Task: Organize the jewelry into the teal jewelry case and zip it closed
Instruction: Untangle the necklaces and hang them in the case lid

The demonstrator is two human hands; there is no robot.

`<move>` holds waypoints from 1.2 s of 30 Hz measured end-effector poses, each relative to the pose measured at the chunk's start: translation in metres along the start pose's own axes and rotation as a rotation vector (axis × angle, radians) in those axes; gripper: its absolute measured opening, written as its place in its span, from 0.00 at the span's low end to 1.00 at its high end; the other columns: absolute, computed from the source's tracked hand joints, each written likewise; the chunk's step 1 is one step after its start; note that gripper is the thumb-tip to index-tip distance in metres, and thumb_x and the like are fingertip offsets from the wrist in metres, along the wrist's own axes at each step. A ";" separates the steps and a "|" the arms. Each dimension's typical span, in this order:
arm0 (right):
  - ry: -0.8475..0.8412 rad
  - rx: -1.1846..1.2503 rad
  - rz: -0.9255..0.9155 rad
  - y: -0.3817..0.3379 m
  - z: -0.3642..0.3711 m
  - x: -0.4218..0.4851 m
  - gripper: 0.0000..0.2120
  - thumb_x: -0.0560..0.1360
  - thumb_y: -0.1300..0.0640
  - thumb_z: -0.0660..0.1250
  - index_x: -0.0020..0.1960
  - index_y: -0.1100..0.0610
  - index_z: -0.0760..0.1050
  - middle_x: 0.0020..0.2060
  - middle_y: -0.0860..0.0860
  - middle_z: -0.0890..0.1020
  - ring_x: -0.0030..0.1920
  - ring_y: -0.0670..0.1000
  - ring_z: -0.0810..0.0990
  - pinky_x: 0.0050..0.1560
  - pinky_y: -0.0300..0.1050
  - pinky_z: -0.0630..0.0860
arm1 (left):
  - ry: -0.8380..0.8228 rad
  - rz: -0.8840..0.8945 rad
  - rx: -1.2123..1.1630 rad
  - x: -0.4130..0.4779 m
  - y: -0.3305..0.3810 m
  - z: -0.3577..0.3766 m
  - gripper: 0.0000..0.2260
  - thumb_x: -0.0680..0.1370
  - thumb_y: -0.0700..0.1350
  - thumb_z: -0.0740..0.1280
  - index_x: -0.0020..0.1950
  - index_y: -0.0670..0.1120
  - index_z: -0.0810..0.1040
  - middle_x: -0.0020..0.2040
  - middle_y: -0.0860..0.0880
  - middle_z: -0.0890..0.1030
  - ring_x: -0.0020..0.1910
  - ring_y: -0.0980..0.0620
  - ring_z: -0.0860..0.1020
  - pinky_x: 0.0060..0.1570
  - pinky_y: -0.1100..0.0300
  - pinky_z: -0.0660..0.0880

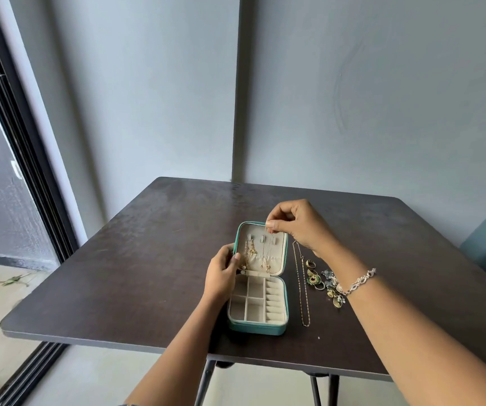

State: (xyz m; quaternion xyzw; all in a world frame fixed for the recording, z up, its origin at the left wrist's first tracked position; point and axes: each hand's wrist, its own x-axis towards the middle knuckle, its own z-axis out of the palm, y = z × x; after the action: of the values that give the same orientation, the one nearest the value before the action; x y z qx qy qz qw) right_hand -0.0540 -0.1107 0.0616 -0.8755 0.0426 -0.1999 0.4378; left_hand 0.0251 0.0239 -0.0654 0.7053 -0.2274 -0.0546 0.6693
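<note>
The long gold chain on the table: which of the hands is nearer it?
Right. The right hand is at the far end of the gold chain, pinching a necklace; the left hand grips the left edge of the teal case.

I record one dark brown square table (148, 259), its top worn and smudged, standing on thin dark legs. Lying on it: a teal jewelry case (253, 328), open, base toward the front edge, lid raised behind. Just right of the case, not touching it, a gold chain (302, 288) stretched front to back. Right of the chain, a loose cluster of rings and earrings (316, 278)
</note>
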 end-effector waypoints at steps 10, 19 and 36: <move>0.078 -0.292 0.023 0.015 0.016 0.009 0.03 0.69 0.61 0.71 0.36 0.56 0.80 0.27 0.44 0.75 0.30 0.45 0.72 0.36 0.39 0.70 | 0.009 0.026 0.027 0.000 -0.005 0.000 0.10 0.78 0.41 0.61 0.50 0.57 0.76 0.47 0.51 0.82 0.47 0.50 0.79 0.54 0.45 0.75; 0.171 -0.447 -0.035 0.037 0.028 0.017 0.01 0.68 0.59 0.72 0.38 0.57 0.82 0.40 0.48 0.71 0.45 0.48 0.70 0.42 0.39 0.64 | 0.012 0.033 0.046 0.002 -0.010 0.000 0.09 0.78 0.39 0.61 0.52 0.52 0.76 0.45 0.52 0.82 0.44 0.52 0.78 0.51 0.46 0.76; 0.094 0.111 0.011 0.011 0.015 0.020 0.09 0.68 0.64 0.72 0.33 0.53 0.78 0.30 0.49 0.82 0.35 0.47 0.78 0.43 0.44 0.75 | 0.004 0.043 0.072 0.001 -0.008 0.001 0.08 0.79 0.38 0.60 0.54 0.48 0.76 0.46 0.52 0.81 0.44 0.54 0.78 0.46 0.61 0.74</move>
State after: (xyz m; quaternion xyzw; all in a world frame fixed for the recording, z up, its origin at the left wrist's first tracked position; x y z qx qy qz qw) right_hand -0.0287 -0.1112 0.0510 -0.8395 0.0567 -0.2404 0.4840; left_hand 0.0279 0.0224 -0.0724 0.7241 -0.2429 -0.0305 0.6448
